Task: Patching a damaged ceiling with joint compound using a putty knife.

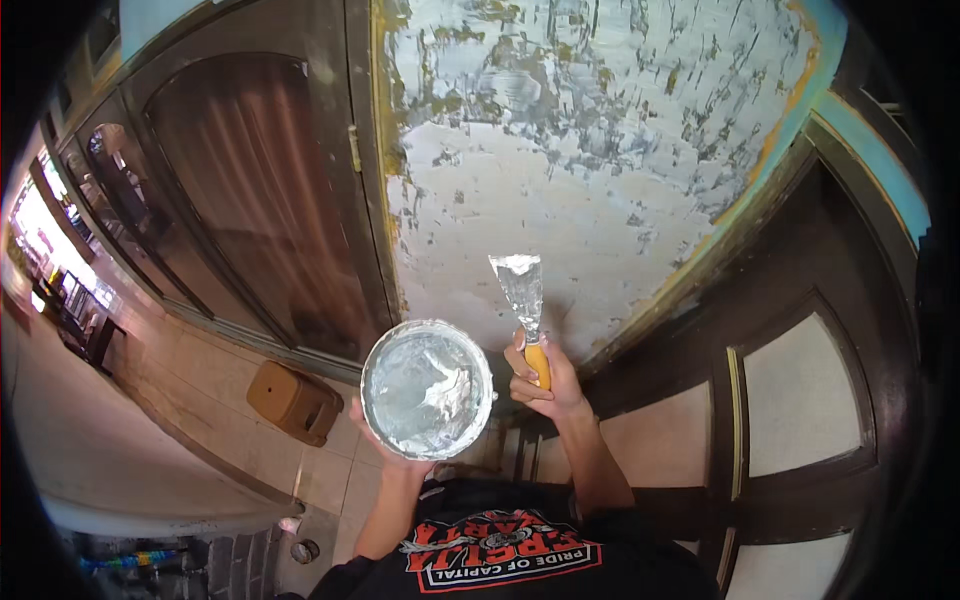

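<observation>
My left hand [371, 432] holds up a round tub [374, 352] by its side and underside; most of those fingers are hidden behind it. White paste [450, 390] is smeared over the tub's inside, thickest right of its middle. To the right, my right hand [548, 380] is closed around the yellow handle of a putty knife [521, 290]. The knife's blade points up and away from me, with white paste on its tip and face. Behind it stands a wall panel [480, 200], smooth and whitish low down, patchy grey and brown higher up. The blade looks apart from the tub.
A brown plastic stool [290, 400] stands on the tiled floor [200, 365] at the left. A dark-framed door [260, 190] with a curtain behind its glass borders the panel on the left. Another dark wooden door [700, 320] with pale panels is close on my right.
</observation>
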### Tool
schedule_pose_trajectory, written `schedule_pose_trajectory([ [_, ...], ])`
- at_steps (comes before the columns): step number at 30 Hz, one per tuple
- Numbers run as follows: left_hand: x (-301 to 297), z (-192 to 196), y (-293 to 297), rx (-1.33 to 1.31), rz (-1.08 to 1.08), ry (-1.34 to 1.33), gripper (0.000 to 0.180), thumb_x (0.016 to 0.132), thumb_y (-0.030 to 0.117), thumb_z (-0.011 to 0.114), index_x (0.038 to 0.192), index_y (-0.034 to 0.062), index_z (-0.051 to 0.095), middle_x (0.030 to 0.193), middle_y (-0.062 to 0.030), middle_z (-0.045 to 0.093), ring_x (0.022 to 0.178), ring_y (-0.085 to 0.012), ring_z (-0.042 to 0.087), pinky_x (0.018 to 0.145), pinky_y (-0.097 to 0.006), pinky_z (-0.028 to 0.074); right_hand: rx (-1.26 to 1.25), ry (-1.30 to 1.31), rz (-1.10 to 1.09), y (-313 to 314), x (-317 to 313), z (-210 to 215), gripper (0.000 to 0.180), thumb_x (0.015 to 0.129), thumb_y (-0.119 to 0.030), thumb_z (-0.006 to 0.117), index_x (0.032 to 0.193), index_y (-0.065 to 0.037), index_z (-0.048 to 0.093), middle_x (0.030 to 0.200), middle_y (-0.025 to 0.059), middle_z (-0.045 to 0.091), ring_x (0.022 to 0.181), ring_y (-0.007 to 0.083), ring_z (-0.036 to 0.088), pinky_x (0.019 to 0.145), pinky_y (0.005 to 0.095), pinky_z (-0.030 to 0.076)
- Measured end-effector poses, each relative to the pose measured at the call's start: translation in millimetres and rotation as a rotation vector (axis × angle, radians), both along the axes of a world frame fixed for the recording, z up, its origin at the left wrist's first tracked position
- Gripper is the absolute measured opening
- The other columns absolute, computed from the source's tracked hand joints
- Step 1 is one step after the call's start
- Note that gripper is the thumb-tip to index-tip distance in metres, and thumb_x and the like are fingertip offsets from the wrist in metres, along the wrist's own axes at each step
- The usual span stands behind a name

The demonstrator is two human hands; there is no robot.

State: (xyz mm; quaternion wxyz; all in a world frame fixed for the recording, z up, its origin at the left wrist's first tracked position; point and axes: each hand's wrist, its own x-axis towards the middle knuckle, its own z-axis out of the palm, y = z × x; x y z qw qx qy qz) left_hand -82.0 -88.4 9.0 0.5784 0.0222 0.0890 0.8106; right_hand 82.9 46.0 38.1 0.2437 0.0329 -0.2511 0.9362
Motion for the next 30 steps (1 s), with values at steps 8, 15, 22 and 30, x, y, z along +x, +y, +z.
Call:
schedule_pose_trajectory([
  [8, 19.2, 9.8, 20.8, -0.185, -0.124, 0.044, 0.081, 0.076, 0.071, 0.043, 0.13, 0.0114, 0.045, 0.13, -0.0124, 0.046, 0.112, -0.0331, 0.049, 0.092, -0.05, 0.043, 1.421, -0.969, -0.775, -29.5, 61.7, 30.2, 0.016, 0.086, -0.009, 0.056, 0.099, 0.0, 0.06, 0.086, 0.0139, 0.061, 0.064, 0.0238, 0.06, 0.064, 0.029, 0.047],
  [15, 33.8, -1.8, 27.5, -0.157, -0.146, 0.057, 0.083, 0.075, 0.071, 0.044, 0.13, 0.0086, 0.044, 0.128, -0.0131, 0.047, 0.112, -0.0325, 0.05, 0.092, -0.048, 0.044, 1.089, -1.177, -0.685, -42.6, 92.0, 45.1, 0.017, 0.089, -0.014, 0.053, 0.099, 0.0, 0.056, 0.078, 0.0096, 0.065, 0.06, 0.0144, 0.06, 0.056, 0.0267, 0.047],
  [22, 38.0, -19.2, 26.9, -0.162, -0.114, 0.26, 0.085, 0.074, 0.068, 0.048, 0.131, 0.0042, 0.04, 0.127, -0.0157, 0.048, 0.109, -0.0318, 0.053, 0.09, -0.046, 0.047, 0.904, -1.31, -0.272, -8.6, 98.6, 78.9, 0.027, 0.095, -0.023, 0.044, 0.092, -0.001, 0.058, 0.066, 0.0037, 0.058, 0.047, 0.0063, 0.052, 0.038, 0.0211, 0.035],
  [30, 38.9, -14.9, 23.4, -0.216, -0.15, 0.342, 0.084, 0.075, 0.066, 0.047, 0.131, 0.0042, 0.039, 0.127, -0.0148, 0.048, 0.11, -0.0303, 0.052, 0.09, -0.044, 0.047, 1.149, -1.338, -0.098, 14.5, 88.7, 69.3, 0.024, 0.091, -0.019, 0.051, 0.083, 0.0, 0.064, 0.061, 0.0024, 0.06, 0.044, 0.0041, 0.044, 0.042, 0.0208, 0.035],
])
